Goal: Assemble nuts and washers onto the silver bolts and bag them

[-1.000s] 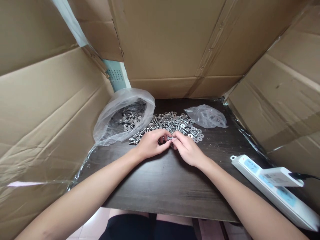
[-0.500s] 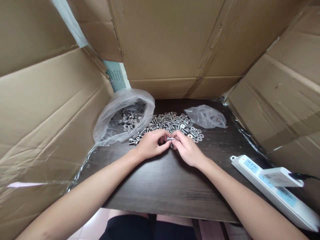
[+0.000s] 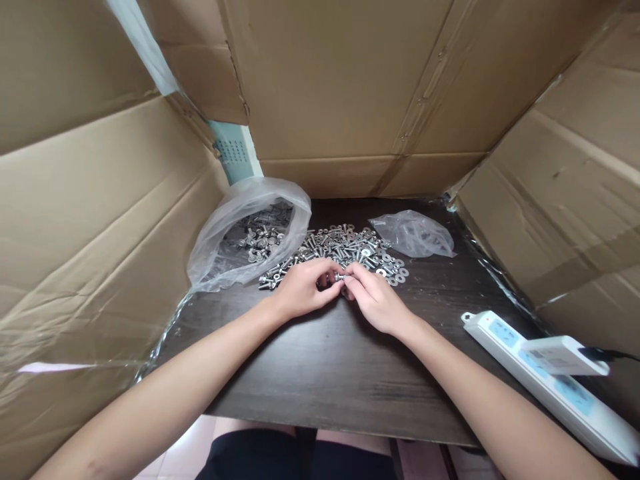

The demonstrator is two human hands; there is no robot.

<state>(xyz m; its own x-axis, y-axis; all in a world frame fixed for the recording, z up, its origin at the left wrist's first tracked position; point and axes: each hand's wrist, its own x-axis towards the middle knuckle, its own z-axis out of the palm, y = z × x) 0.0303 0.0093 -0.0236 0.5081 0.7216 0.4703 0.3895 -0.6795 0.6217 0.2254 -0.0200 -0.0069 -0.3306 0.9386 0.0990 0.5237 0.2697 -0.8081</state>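
Observation:
Between my two hands, just in front of the metal pile, a small silver bolt [image 3: 339,277] lies roughly level. My left hand [image 3: 306,287] is closed on its left end with curled fingers and thumb. At the other end, my right hand [image 3: 369,293] pinches the bolt with thumb and forefinger. The fingertips cover much of it, so any nut or washer on it cannot be made out. Behind the hands spreads a heap of loose bolts [image 3: 327,243] and nuts, with flat washers [image 3: 400,272] along its right side.
An open clear plastic bag [image 3: 203,263] with metal fasteners inside stands left of the heap. Another clear bag [image 3: 415,233] lies at the back right. A white power strip [image 3: 520,357] with a plugged-in adapter [image 3: 565,353] runs along the right. Cardboard walls [image 3: 350,80] surround the dark table [image 3: 320,373].
Both hands stay in place around the bolt. The right fingertips shift slightly on its end, showing a little more of it half a second ago and covering it again now.

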